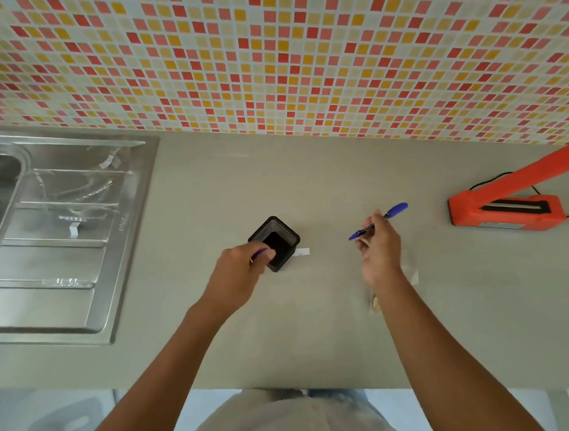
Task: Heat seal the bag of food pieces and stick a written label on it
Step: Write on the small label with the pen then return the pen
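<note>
The clear plastic bag of pale food pieces (395, 287) lay flat on the grey surface (300, 337), mostly hidden under my right forearm, well apart from the orange heat sealer (507, 209) standing with its arm raised at the far right. The small white paper label (302, 251) sat just beside the black mesh pen pot (275, 242). My right hand (377, 254) had its grip closed around a blue pen (377, 221), held above the surface. My left hand (242, 266) was at the pot's rim, grip pinched on something thin and blue, perhaps the cap. I judged this the labelling step; next I needed the pen tip brought down onto the label while it was held steady.
</note>
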A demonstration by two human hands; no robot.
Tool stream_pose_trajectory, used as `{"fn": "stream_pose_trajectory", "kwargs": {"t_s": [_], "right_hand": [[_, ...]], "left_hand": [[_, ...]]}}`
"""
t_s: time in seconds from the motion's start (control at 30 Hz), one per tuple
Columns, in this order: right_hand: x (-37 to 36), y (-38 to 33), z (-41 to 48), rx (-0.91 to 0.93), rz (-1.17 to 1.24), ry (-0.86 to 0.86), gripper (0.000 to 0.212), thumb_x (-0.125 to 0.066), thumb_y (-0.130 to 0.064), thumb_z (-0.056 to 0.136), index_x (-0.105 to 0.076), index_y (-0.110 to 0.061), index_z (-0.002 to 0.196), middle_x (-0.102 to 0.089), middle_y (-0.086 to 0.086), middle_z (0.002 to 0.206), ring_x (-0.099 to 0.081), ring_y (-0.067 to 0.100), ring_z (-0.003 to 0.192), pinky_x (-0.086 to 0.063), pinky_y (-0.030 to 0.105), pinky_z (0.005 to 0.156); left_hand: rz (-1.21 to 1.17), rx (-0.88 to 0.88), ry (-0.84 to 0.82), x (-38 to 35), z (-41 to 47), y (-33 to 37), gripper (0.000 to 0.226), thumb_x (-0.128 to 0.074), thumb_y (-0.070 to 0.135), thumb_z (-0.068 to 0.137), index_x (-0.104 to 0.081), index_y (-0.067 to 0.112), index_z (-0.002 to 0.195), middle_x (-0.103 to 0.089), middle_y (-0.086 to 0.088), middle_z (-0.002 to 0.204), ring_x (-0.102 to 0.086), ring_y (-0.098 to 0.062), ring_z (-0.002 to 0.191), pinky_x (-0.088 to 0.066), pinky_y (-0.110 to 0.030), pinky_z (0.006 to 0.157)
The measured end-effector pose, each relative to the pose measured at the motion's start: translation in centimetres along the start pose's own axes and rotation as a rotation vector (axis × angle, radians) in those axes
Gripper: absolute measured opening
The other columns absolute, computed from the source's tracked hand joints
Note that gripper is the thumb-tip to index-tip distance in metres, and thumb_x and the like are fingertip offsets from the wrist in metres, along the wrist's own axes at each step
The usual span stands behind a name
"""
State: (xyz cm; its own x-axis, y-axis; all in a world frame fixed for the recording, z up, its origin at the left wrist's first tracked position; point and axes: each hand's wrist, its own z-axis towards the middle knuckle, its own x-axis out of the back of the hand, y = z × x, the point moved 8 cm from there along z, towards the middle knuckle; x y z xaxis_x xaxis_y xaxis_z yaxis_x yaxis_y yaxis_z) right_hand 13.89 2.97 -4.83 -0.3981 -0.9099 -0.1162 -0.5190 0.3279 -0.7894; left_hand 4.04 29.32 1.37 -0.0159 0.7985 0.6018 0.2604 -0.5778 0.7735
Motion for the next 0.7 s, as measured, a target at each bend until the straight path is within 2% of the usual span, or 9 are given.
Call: {"fn": "stream_pose_trajectory", "kwargs": {"t_s": [0.1,0.17,0.23,0.3,0.37,0.47,0.57,0.7], "right_hand": [[-2.0,1.7,-1.0,-0.022,-0.063,-0.114,0.027,-0.052,-0.021,0.1,-0.057,-0.017,0.074,-0.059,-0.001,0.068,-0.057,0.014,0.066,-0.049,0.029,0.067],[-2.9,3.2,-1.6,-0.01,-0.137,-0.178,0.025,-0.05,-0.017,0.099,-0.057,-0.014,0.075,-0.058,0.002,0.069,-0.058,0.017,0.065,-0.05,0.03,0.066],[-3.4,4.0,-2.0,0.041,-0.265,-0.204,0.022,-0.05,-0.013,0.099,-0.057,-0.011,0.078,-0.055,0.004,0.068,-0.055,0.018,0.061,-0.047,0.029,0.062],[-3.6,4.5,-2.1,0.091,-0.373,-0.216,0.018,-0.05,-0.008,0.097,-0.059,-0.007,0.082,-0.054,0.006,0.069,-0.052,0.018,0.06,-0.045,0.022,0.055],[-3.6,5.0,-1.6,0.119,-0.489,-0.215,0.017,-0.051,-0.007,0.097,-0.062,-0.007,0.084,-0.056,0.006,0.07,-0.053,0.018,0.06,-0.046,0.02,0.055],[-3.9,5.5,-0.9,0.191,-0.735,-0.218,0.022,-0.05,-0.014,0.096,-0.063,-0.001,0.084,-0.057,0.004,0.068,-0.053,0.021,0.061,-0.044,0.03,0.062],[-4.4,5.6,-0.6,0.279,-0.971,-0.19,0.029,-0.051,-0.02,0.097,-0.051,-0.006,0.071,-0.048,0.0,0.061,-0.043,0.017,0.054,-0.034,0.025,0.05],[-4.8,6.2,-0.1,0.312,-1.047,-0.169,0.031,-0.052,-0.017,0.096,-0.045,-0.012,0.066,-0.045,-0.003,0.059,-0.041,0.013,0.051,-0.03,0.024,0.047]], "left_hand": [[0.064,-0.037,0.15,1.0,0.6,-1.2,0.019,-0.05,0.017,0.101,-0.065,0.014,0.112,-0.06,-0.003,0.073,-0.05,-0.016,0.062,-0.041,-0.029,0.062],[0.098,0.013,0.168,1.2,0.9,-2.4,0.025,-0.045,0.019,0.103,-0.052,0.014,0.127,-0.06,-0.006,0.077,-0.054,-0.027,0.067,-0.045,-0.036,0.064],[0.133,0.069,0.168,1.1,0.9,-3.9,0.018,-0.045,0.022,0.103,-0.044,0.015,0.119,-0.062,-0.008,0.077,-0.056,-0.032,0.067,-0.048,-0.041,0.063],[0.185,0.124,0.169,0.9,0.9,-5.7,0.008,-0.049,0.023,0.101,-0.047,0.015,0.103,-0.063,-0.009,0.073,-0.057,-0.03,0.063,-0.05,-0.042,0.059],[0.219,0.168,0.159,0.3,1.1,-7.2,0.009,-0.054,0.021,0.099,-0.053,0.013,0.097,-0.063,-0.009,0.071,-0.057,-0.028,0.061,-0.051,-0.039,0.057],[0.274,0.201,0.127,-1.0,1.4,-8.9,0.008,-0.056,0.019,0.097,-0.06,0.012,0.099,-0.067,-0.01,0.079,-0.059,-0.027,0.064,-0.05,-0.033,0.058],[0.327,0.216,0.094,-2.3,1.5,-9.8,0.011,-0.055,0.016,0.096,-0.064,0.012,0.1,-0.069,-0.01,0.083,-0.059,-0.028,0.069,-0.047,-0.032,0.061],[0.336,0.198,0.093,-3.0,1.6,-10.1,0.011,-0.056,0.016,0.094,-0.065,0.012,0.1,-0.068,-0.009,0.089,-0.061,-0.03,0.076,-0.049,-0.034,0.065]]}}
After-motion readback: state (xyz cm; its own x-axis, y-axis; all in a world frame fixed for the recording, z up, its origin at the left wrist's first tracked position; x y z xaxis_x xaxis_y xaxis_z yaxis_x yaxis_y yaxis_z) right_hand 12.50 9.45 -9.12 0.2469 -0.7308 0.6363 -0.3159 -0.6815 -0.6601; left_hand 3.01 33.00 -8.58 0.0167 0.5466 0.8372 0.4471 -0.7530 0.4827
